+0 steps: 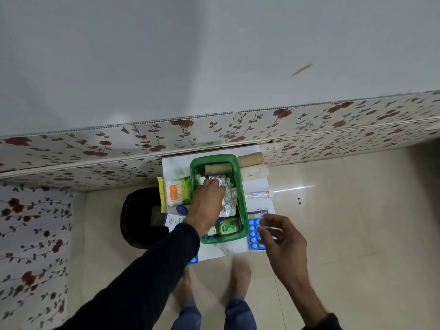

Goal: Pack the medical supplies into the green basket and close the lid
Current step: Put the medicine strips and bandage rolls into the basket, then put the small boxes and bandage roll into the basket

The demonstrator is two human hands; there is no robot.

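Note:
The green basket (242, 194) stands open on a small white table (175, 166). Inside lie a brown bandage roll (217, 168), silver foil strips (229, 203) and a green bottle (226, 228). My left hand (207, 203) reaches into the basket with its fingers closed on a foil strip near a small white item. My right hand (281, 239) hovers with spread fingers over a blue pill blister (254, 234) right of the basket, touching or just above it. A plaster box (258, 212) and a tube (259, 193) lie beside it. No lid is visible.
A cotton-swab pack (173, 192), a blue object (182, 209) and a white box (172, 221) lie left of the basket. Two more rolls (251, 159) rest at the back right. A black bin (140, 217) stands on the floor at the left. The floral wall is close behind.

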